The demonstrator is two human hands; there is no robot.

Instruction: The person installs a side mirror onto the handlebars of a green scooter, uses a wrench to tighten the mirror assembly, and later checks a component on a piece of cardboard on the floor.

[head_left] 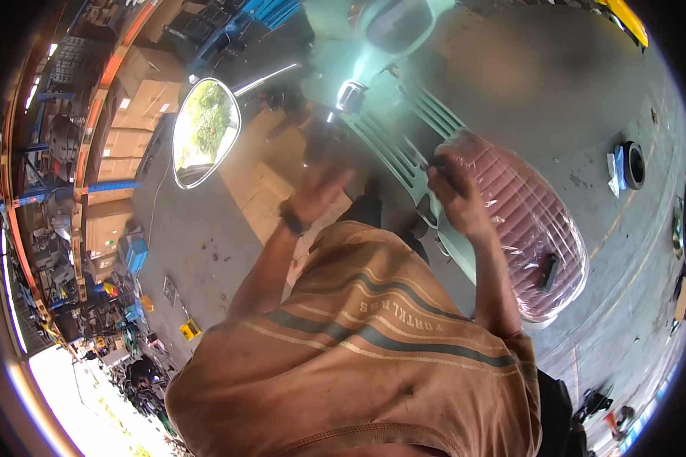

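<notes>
My left hand, slightly blurred, is held open in the air beside a mint-green scooter, right of its round-cornered chrome mirror. My right hand is closed at the front end of a brown ribbed seat wrapped in clear plastic, its fingers round something I cannot make out. A small dark object lies on the seat. Slatted green floorboards run beside the seat, and the scooter's front body rises beyond.
Shelving with cardboard boxes lines the left. Cardboard sheets lie on the grey floor. A black tyre is at the right, clutter and a yellow item at the lower left, and a blurred patch covers the upper right.
</notes>
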